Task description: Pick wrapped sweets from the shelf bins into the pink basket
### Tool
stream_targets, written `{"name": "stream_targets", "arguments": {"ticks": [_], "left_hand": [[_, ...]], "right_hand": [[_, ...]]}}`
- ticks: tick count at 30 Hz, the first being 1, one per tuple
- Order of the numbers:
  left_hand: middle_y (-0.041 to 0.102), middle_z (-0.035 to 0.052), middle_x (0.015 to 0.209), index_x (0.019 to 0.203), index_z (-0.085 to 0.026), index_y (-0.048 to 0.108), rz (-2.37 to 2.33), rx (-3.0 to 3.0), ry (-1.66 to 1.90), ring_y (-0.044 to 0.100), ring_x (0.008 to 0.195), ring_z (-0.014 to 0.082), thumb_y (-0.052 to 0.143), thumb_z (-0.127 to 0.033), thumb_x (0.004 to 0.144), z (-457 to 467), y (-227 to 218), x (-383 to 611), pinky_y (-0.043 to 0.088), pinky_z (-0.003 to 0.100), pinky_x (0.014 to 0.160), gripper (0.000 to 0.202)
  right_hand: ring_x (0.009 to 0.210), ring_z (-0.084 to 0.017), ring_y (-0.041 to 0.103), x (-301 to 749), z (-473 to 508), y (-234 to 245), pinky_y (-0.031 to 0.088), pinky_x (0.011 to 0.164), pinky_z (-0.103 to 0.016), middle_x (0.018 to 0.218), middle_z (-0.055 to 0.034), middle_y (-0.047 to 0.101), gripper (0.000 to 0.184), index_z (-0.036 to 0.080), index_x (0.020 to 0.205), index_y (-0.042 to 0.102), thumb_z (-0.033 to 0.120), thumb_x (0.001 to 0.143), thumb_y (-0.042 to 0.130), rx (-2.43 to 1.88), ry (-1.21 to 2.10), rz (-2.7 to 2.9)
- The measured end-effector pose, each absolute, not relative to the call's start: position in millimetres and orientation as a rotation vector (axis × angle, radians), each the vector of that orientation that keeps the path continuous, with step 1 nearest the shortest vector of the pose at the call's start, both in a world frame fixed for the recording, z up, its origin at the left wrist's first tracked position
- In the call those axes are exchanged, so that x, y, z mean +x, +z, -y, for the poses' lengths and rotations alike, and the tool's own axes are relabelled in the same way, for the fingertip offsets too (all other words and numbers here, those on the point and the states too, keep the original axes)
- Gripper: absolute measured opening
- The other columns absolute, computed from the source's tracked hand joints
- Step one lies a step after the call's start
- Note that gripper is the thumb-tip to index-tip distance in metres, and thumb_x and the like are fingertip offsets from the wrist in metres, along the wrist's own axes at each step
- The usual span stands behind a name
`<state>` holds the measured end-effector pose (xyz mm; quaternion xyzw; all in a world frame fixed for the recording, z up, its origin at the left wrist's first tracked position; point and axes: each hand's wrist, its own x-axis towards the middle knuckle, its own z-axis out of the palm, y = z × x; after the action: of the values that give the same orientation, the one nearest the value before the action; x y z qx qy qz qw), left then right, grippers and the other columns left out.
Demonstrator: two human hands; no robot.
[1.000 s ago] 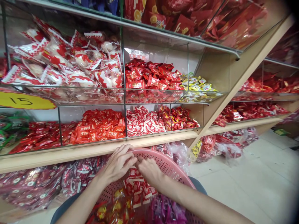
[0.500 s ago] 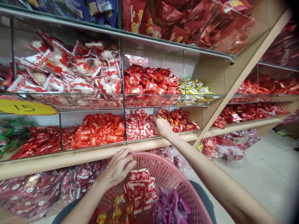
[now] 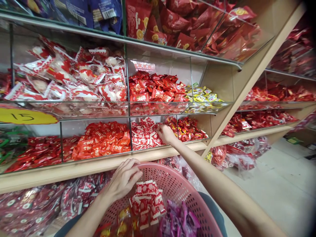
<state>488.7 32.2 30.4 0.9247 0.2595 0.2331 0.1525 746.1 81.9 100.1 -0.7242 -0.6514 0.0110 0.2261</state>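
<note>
My left hand rests on the rim of a pink perforated basket, fingers curled around a strip of red-and-white candy packets that hangs into the basket. My right hand reaches into a glass shelf bin of red-and-white candies, fingers closed on the pile; what it grips is hidden. Purple packets and yellow-orange candies also lie in the basket.
Glass-fronted bins hold red candies, dark red packets, yellow packets and large white-red bags. A yellow "15" price tag sits at left. Plastic sacks of candy lie under the wooden shelf. Tiled floor at right.
My right hand left the basket and went up into the bin of red-and-white candies. My left hand stayed at the basket rim on the packet strip.
</note>
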Motion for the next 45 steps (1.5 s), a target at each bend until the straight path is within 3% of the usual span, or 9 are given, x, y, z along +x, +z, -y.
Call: {"name": "stream_targets", "arguments": {"ticks": [15,23,26,31,37,45], "left_hand": [[0.056,0.0047,0.107,0.079,-0.019,0.06,-0.75,2.651,0.67,0.051,0.099,0.0215,0.035,-0.035,0.095,-32,31,490,0.04,0.037,0.085,0.034],[0.057,0.0042,0.106,0.079,-0.02,0.062,-0.732,2.643,0.693,0.052,0.098,0.0206,0.034,-0.034,0.095,-32,32,490,0.04,0.036,0.088,0.035],[0.057,0.0045,0.107,0.08,-0.019,0.063,-0.734,2.644,0.692,0.051,0.098,0.0208,0.033,-0.035,0.096,-31,32,490,0.04,0.036,0.088,0.037],[0.057,0.0047,0.106,0.081,-0.02,0.062,-0.734,2.642,0.696,0.05,0.099,0.0206,0.032,-0.034,0.096,-30,33,491,0.04,0.036,0.088,0.037],[0.057,0.0043,0.106,0.08,-0.02,0.063,-0.736,2.637,0.712,0.051,0.099,0.0207,0.033,-0.033,0.095,-30,32,491,0.04,0.036,0.087,0.035],[0.057,0.0046,0.106,0.08,-0.02,0.062,-0.741,2.651,0.694,0.051,0.1,0.0209,0.032,-0.034,0.096,-29,33,490,0.04,0.037,0.088,0.037]], "right_hand": [[0.061,-0.013,0.051,748,-65,120,0.037,0.06,-0.025,0.069,-0.0002,0.058,0.006,0.019,0.077,0.052,0.017,0.082,0.048,-1.571,0.13,1.684],[0.045,-0.008,0.041,728,1,113,0.034,0.045,-0.021,0.065,0.0051,0.049,0.009,0.019,0.085,0.048,0.028,0.087,0.047,-1.235,0.706,1.675],[0.054,-0.009,0.045,720,37,93,0.038,0.052,-0.022,0.068,0.0033,0.051,0.01,0.018,0.083,0.051,0.026,0.088,0.047,-1.293,0.845,1.83],[0.068,-0.012,0.053,705,70,41,0.04,0.063,-0.023,0.074,0.0003,0.06,0.014,0.019,0.079,0.055,0.013,0.086,0.045,-1.473,0.758,2.204],[0.071,-0.016,0.062,679,77,8,0.038,0.057,-0.023,0.081,-0.0044,0.068,0.016,0.018,0.086,0.059,0.013,0.087,0.044,-1.616,0.534,2.569],[0.072,-0.018,0.065,662,78,-2,0.042,0.053,-0.025,0.092,-0.0059,0.068,0.022,0.017,0.099,0.057,0.007,0.081,0.05,-1.583,0.162,2.864]]}}
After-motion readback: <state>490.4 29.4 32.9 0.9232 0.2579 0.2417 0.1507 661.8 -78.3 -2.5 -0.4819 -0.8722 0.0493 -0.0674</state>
